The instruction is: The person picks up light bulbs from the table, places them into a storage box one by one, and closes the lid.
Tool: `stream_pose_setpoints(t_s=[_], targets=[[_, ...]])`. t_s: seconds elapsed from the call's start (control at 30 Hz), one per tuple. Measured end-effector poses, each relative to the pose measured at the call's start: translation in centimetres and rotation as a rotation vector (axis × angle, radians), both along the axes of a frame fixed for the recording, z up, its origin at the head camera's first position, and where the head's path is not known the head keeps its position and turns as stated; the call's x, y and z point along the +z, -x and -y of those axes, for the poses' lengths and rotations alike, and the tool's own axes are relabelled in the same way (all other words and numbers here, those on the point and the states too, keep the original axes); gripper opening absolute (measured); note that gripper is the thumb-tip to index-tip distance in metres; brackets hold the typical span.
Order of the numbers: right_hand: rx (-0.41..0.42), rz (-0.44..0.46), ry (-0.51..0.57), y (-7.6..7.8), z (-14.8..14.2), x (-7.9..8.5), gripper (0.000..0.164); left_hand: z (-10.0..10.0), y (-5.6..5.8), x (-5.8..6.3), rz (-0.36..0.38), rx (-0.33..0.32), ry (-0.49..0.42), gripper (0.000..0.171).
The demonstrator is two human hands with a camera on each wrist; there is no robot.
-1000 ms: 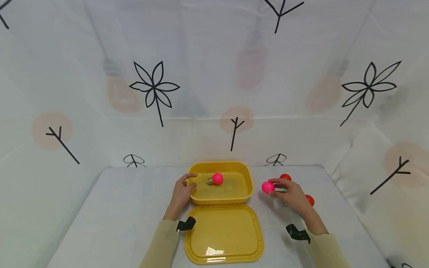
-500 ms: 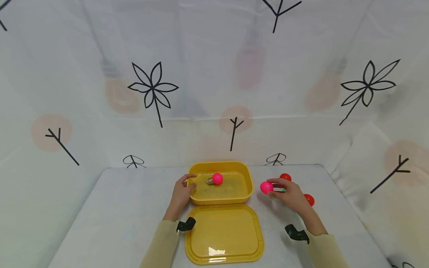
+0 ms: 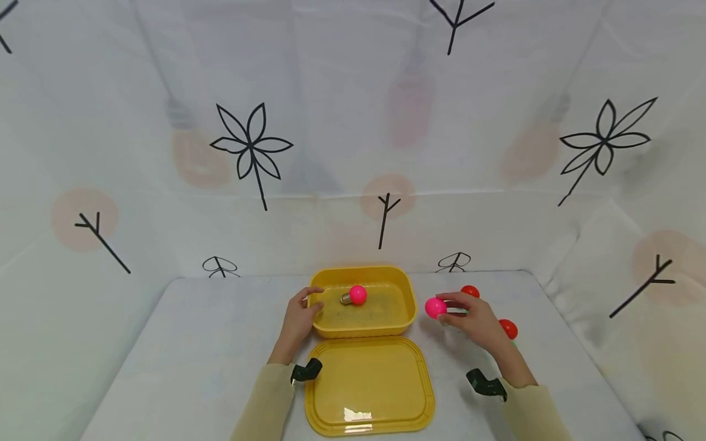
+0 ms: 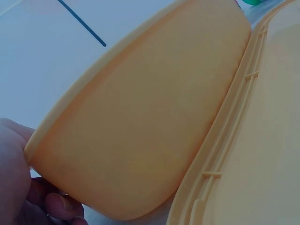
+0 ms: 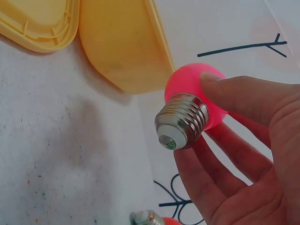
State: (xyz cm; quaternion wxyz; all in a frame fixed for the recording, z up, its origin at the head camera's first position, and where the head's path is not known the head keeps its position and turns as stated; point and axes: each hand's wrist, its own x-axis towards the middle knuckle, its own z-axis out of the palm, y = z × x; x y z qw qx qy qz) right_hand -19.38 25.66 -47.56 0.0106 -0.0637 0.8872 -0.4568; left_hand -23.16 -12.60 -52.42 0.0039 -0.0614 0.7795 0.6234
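Note:
My left hand [image 3: 298, 315] grips the left end of a yellow plastic box [image 3: 364, 333], with fingertips over its rim. In the left wrist view, curled fingers [image 4: 63, 206] show below that rim. Inside the box lies a pink light bulb [image 3: 358, 295] on its side, metal base pointing left. To the right of the box, my right hand [image 3: 474, 318] holds a second pink light bulb [image 3: 434, 308] between thumb and fingers. The right wrist view shows this bulb's threaded metal base [image 5: 183, 119] facing the camera, with the thumb on the pink globe.
A yellow lid [image 3: 369, 386] lies flat against the box's near side. Two red bulbs, one farther back [image 3: 470, 291] and one nearer [image 3: 508, 329], rest right of the box. Something green [image 4: 253, 1] peeks out beyond the box. A printed cloth wall [image 3: 342, 233] rises behind the table.
My right hand has shifted slightly left, bringing the pink light bulb closer to the box. The left hand and the box stay where they were.

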Motion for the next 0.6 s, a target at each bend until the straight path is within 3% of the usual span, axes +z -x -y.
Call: stream_pose_setpoints(t_s=[0.6], targets=[[0.045, 0.023, 0.051, 0.7, 1.5, 0.0, 0.046, -0.1, -0.1, 0.1, -0.001, 0.0, 0.016, 0.029]])
